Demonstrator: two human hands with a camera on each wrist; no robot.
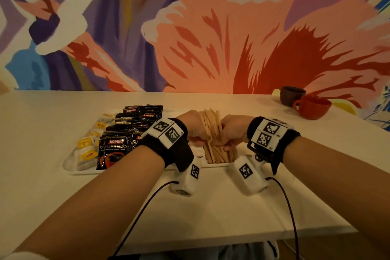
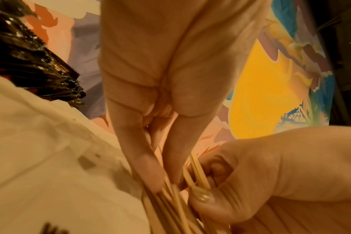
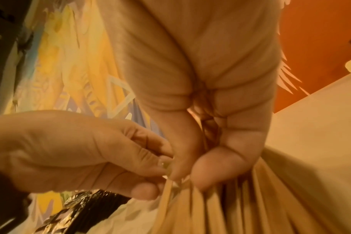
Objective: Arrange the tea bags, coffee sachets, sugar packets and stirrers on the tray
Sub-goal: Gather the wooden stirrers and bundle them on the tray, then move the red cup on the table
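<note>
The wooden stirrers (image 1: 213,133) stand as a loose, fanned bundle at the right end of the white tray (image 1: 71,170), their lower ends splayed on the tray floor beside a white sugar packet (image 1: 199,155). Both hands close on the bundle at its middle: the left hand (image 1: 193,127) pinches it from the left with thumb and fingers curled, and the right hand (image 1: 232,131) has its grip wrapped round the sticks from the right. Left of the stirrers lie overlapping rows of black coffee sachets (image 1: 126,133), and beyond them, at the tray's left end, the yellow-tagged tea bags (image 1: 88,148). The tray sits on the pale worktop (image 1: 42,116). Far right on it stand a red cup (image 1: 312,106) and a dark brown cup (image 1: 292,95), just beside each other
</note>
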